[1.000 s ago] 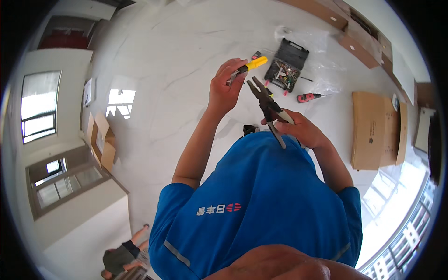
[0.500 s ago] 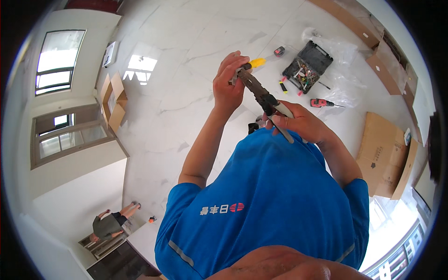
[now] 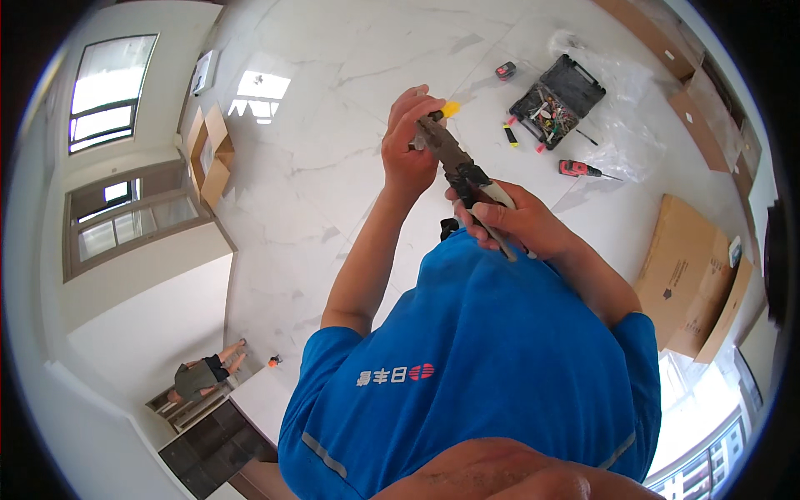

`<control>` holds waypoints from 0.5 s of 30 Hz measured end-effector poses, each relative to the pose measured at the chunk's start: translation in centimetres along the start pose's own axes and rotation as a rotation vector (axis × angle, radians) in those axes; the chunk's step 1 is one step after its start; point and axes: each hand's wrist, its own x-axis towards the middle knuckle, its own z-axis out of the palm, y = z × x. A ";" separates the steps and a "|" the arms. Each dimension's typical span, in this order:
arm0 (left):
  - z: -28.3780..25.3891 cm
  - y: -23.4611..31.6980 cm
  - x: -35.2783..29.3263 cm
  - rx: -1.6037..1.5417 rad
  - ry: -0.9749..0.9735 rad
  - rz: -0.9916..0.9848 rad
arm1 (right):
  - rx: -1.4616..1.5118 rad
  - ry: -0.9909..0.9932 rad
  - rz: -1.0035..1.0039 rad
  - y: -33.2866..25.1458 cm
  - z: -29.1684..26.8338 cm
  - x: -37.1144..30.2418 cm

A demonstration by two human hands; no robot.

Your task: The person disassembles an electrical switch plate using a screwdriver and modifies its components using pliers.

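Head view: my left hand (image 3: 406,146) is gripping a yellow-tipped piece (image 3: 448,109); right hand (image 3: 508,221) is clenching pliers (image 3: 454,162), w/ nose now biting it vs. apart 1 s ago, over floor (image 3: 333,125).

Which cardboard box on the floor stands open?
The small cardboard box near the windowed wall at left, flaps up; the large carton at right lies flat and closed.

Bare marble floor (image 3: 333,167) lies open left of the raised hands; to their right an open tool case (image 3: 557,102), red screwdriver (image 3: 577,169) and cardboard boxes (image 3: 687,275) crowd it.
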 end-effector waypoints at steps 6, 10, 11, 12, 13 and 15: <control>-0.1 0.7 -0.6 0.020 -0.005 0.028 | 0.038 0.005 0.015 0.9 -0.1 -0.7; -0.9 1.4 -1.0 0.012 0.005 -0.007 | -0.147 -0.009 0.019 0.7 -0.8 -1.3; -1.1 1.6 -1.1 0.014 -0.019 -0.018 | -0.167 -0.014 0.078 0.2 -0.8 -1.4; -1.3 1.7 -1.3 0.012 -0.045 -0.028 | -0.187 -0.015 0.136 0.1 -0.8 -1.6; -1.5 1.8 -1.6 0.012 -0.045 -0.030 | -0.185 -0.015 0.137 0.2 -0.6 -1.7; -1.8 2.3 -2.3 -0.023 -0.110 -0.153 | -0.198 -0.007 0.080 0.7 -0.2 -2.0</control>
